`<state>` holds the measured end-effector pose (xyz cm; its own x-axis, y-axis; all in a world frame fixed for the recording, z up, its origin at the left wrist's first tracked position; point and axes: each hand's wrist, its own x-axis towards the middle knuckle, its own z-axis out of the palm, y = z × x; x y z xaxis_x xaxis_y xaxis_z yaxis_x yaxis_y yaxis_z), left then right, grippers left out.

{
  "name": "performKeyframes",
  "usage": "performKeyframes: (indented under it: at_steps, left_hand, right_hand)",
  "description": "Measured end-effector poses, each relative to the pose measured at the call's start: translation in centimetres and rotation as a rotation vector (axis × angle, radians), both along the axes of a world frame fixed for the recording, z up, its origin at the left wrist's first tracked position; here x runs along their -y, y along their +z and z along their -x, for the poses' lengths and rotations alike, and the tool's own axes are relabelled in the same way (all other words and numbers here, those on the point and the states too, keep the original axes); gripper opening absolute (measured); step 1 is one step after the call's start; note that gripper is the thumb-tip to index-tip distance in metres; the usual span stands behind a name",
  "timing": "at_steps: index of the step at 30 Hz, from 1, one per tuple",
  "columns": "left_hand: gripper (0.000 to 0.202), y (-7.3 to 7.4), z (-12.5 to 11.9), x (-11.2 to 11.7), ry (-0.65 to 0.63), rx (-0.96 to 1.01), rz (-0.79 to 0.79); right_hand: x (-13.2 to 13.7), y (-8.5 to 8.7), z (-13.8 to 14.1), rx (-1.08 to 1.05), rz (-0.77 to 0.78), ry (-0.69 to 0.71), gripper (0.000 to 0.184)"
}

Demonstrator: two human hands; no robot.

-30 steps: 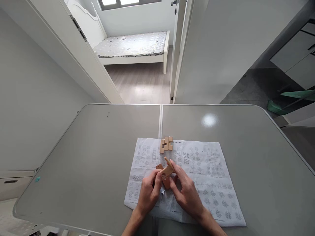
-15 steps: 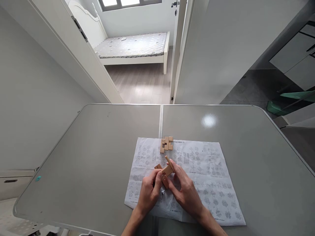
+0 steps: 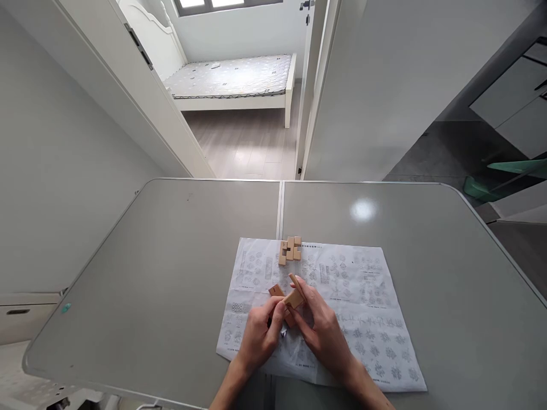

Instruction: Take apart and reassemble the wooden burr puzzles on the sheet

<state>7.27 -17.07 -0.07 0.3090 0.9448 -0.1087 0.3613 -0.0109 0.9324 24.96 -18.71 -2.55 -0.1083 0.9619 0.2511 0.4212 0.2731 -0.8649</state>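
Between my hands are notched wooden puzzle pieces [image 3: 294, 298], crossed over one another above a printed sheet. My left hand [image 3: 260, 330] pinches the near left end of the pieces between thumb and fingers. My right hand [image 3: 318, 319] grips them from the right, its fingers around a slim upright piece. One darker wooden piece [image 3: 277, 290] slants beneath, partly hidden by the hands. Farther up the sheet lie several more notched wooden pieces [image 3: 290, 250], side by side and apart from both hands.
The creased instruction sheet [image 3: 363, 296], covered in small diagrams, lies on a grey folding table [image 3: 171, 273] with a seam down its middle. Beyond the table's far edge, an open doorway shows a bed [image 3: 235, 80]. A green object [image 3: 482, 188] stands at the far right.
My hands have turned the held puzzle pieces slightly, and the left thumb has shifted up and right along them. The pieces on the sheet have stayed put.
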Motion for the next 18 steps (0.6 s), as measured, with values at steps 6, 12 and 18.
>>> performKeyframes:
  at_steps: [6,12,18]
  left_hand:
    - [0.037,-0.11,-0.04,0.1,-0.015,-0.025,0.0]
    - [0.037,-0.21,0.1,0.13,-0.034,-0.005,0.015]
    - [0.037,-0.2,0.18,0.1,-0.041,-0.01,0.025]
  right_hand:
    - [-0.02,0.01,-0.04,-0.012,0.012,0.016,0.061]
    - [-0.07,0.14,-0.01,-0.011,0.015,0.022,0.061]
    - [0.03,0.18,-0.06,0.018,0.009,0.032,0.057]
